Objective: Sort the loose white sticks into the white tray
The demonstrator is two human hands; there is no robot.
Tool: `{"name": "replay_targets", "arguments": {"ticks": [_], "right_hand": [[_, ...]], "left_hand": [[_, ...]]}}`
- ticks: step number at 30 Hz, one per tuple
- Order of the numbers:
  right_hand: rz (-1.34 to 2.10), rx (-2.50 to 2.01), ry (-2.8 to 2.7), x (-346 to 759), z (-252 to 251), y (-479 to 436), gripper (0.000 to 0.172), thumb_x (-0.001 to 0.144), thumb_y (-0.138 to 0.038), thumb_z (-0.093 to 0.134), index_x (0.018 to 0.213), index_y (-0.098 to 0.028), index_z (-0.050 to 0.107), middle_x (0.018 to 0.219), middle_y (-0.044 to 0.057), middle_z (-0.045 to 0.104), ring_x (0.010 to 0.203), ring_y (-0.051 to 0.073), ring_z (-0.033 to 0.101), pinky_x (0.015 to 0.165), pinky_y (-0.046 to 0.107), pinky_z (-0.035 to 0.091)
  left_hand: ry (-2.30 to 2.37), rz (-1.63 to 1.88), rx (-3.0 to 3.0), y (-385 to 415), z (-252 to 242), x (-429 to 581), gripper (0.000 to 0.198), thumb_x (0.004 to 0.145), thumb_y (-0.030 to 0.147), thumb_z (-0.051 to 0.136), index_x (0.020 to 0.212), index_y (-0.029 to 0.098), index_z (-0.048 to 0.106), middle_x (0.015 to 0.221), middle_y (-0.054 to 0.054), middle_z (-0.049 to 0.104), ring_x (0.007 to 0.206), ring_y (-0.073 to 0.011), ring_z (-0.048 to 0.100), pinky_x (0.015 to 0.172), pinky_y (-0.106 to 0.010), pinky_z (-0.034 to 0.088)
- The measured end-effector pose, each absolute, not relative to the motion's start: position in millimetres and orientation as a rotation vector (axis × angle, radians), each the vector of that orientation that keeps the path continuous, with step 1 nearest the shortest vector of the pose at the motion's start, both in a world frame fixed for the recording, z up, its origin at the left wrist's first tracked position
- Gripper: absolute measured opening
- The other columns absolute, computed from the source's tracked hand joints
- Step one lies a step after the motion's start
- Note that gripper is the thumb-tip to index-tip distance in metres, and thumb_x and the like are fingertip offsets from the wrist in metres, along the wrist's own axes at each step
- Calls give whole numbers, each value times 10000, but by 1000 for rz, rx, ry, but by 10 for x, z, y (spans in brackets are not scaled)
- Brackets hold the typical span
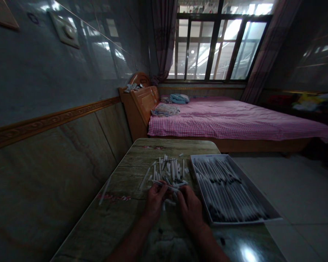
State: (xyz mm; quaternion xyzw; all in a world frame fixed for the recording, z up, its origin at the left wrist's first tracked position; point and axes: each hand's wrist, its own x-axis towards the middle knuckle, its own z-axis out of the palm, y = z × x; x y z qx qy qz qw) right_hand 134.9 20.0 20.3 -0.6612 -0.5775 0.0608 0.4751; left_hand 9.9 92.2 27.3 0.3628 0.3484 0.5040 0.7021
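Note:
Between my two hands lies a slim white pen-like stick [166, 186], roughly level and slanting down to the right. The fingers of my left hand [153, 199] pinch its left part. My right hand [190, 206] closes on its right end, where fingertips partly hide it. Just beyond my hands, a loose heap of short white tubes [174, 169] lies on the table, with a few dark pieces among them. To the right of my right hand, a shallow white box [246, 222] holds rows of long white sticks [226, 196] with black parts.
The marble-patterned table [120, 222] stands against the tiled wall [79, 160] at left. A single white stick [105, 190] lies near its left edge. Small dark bits [222, 241] lie near the front. Beyond the table is a bed [221, 122] with a pink checked cover, below a window.

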Motion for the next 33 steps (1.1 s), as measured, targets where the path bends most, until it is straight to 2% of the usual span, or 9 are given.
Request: {"name": "replay_targets", "arguments": {"ticks": [7, 14, 22, 24, 28, 33], "right_hand": [[58, -1641, -1477, 1361, 102, 233, 478, 1015, -364, 252, 657, -228, 539, 606, 13, 586, 559, 138, 546, 553, 245, 331], [175, -1604, -1419, 1350, 192, 204, 326, 976, -434, 405, 811, -221, 590, 759, 8, 653, 679, 142, 608, 612, 221, 393], [169, -1624, -1457, 1362, 126, 219, 504, 1013, -410, 262, 649, -224, 557, 608, 3, 596, 571, 134, 550, 564, 235, 347], [188, -1615, -1444, 1356, 140, 217, 463, 1006, -403, 294, 691, -222, 583, 641, 5, 614, 597, 137, 567, 579, 232, 362], [266, -1553, -1420, 1344, 172, 208, 305, 976, -401, 406, 893, -215, 632, 837, 26, 681, 748, 152, 623, 667, 225, 412], [241, -1634, -1436, 1353, 135, 205, 404, 976, -440, 387, 688, -218, 564, 641, -3, 607, 588, 136, 556, 573, 231, 343]], "left_hand": [[774, 1093, 840, 912, 269, 105, 386, 585, 400, 843, 785, 154, 623, 687, -13, 708, 576, -154, 670, 532, -241, 524], [774, 1100, 817, 918, 279, 110, 404, 568, 408, 848, 803, 161, 631, 703, -9, 710, 583, -157, 671, 545, -249, 522], [767, 1067, 856, 905, 276, 115, 374, 586, 405, 837, 785, 171, 623, 680, -1, 701, 574, -165, 666, 545, -263, 519], [762, 1079, 856, 911, 272, 117, 372, 597, 405, 833, 794, 168, 625, 685, -3, 702, 582, -162, 666, 545, -256, 518], [738, 1083, 872, 934, 236, 115, 367, 616, 399, 826, 805, 162, 620, 700, -10, 704, 588, -158, 665, 549, -253, 520], [735, 1060, 900, 940, 204, 117, 372, 620, 407, 821, 806, 159, 615, 710, -14, 701, 604, -159, 662, 557, -253, 524]]}}
